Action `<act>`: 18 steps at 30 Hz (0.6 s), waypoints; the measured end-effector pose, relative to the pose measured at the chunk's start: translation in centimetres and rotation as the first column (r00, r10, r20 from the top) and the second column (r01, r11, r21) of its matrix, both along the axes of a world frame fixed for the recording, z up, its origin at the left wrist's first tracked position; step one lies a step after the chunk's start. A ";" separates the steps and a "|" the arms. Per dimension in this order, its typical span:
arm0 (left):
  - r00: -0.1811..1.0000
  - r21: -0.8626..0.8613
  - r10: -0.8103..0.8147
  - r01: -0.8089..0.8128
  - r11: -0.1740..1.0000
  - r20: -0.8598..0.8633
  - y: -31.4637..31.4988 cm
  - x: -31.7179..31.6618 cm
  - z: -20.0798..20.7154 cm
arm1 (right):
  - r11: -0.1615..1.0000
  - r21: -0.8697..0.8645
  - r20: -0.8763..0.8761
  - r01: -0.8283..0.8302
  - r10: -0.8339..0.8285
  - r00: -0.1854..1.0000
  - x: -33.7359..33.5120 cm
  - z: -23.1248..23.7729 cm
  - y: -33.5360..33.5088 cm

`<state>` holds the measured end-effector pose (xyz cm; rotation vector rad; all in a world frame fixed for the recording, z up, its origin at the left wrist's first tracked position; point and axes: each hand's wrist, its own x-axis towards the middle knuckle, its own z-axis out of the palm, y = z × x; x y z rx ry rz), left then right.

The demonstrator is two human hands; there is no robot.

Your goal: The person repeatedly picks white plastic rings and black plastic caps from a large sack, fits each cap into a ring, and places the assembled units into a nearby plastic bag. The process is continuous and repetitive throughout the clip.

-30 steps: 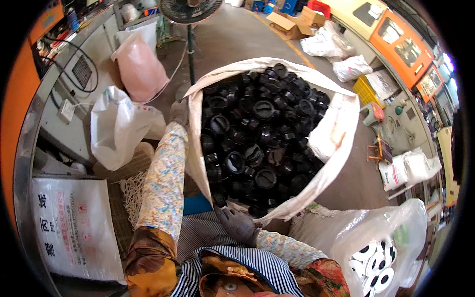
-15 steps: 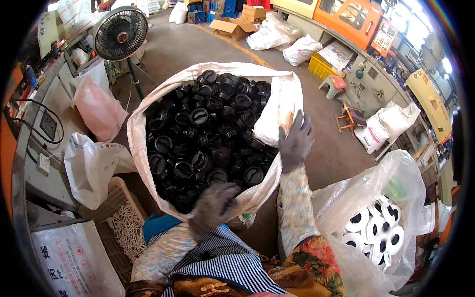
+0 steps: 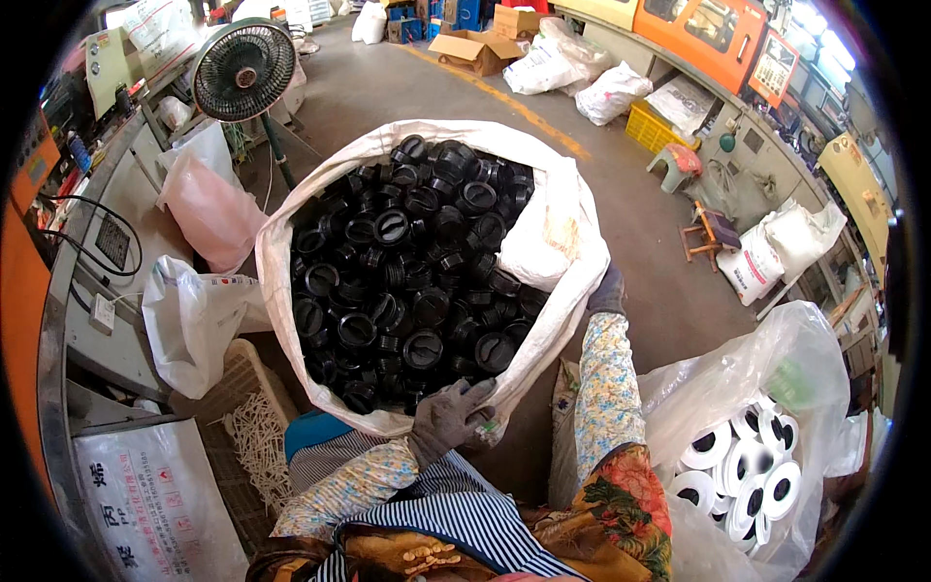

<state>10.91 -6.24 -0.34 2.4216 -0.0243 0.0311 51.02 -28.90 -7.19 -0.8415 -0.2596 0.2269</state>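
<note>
A large white woven sack (image 3: 335, 155), its mouth wide and rim rolled outward, stands in front of me, heaped with black ribbed plastic caps (image 3: 392, 227). My left hand (image 3: 449, 422), in a grey glove, is at the sack's near rim with its fingers apart and nothing visible in them. On the far side of the right rim is my right hand (image 3: 608, 291), gloved too. It is against the sack's outer wall, and its fingers are hidden behind the cloth. A flap of the sack (image 3: 543, 238) folds inward over the caps at the right.
A clear plastic bag (image 3: 800, 349) of white rings (image 3: 737, 466) stands at my right. At left are a crate (image 3: 254, 364) of thin pale sticks, several plastic bags and a standing fan (image 3: 244, 73). Beyond are a small stool (image 3: 674, 165), white sacks (image 3: 752, 262) and orange machinery (image 3: 703, 39).
My right hand has gone from on top of the right rim to outside it, lower down. My left hand has shifted right along the near rim. The view has turned slightly.
</note>
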 end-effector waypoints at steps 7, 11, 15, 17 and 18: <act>0.941 0.412 -0.141 0.001 0.911 0.308 -2.1 -1.2 -1.2 | 0.064 -0.654 0.710 0.754 -0.291 0.641 0.2 4.6 0.8; 0.944 0.498 -0.306 0.206 0.842 0.125 -3.5 -2.9 -3.2 | 0.069 -0.833 0.531 0.549 -0.177 0.829 3.6 5.7 0.0; 0.966 0.416 -0.241 0.182 0.891 0.094 -3.5 -3.3 -5.6 | 0.255 -0.607 0.670 0.753 -0.346 0.657 2.6 8.3 1.9; 0.953 0.478 -0.242 0.131 0.868 0.179 -3.5 -3.7 -6.3 | 0.192 -0.355 0.812 0.915 -0.421 0.404 -0.8 9.3 4.4; 0.955 0.513 -0.263 0.159 0.844 0.137 -3.2 -3.6 -6.5 | 0.222 -0.344 0.804 0.912 -0.432 0.408 -3.3 9.7 5.5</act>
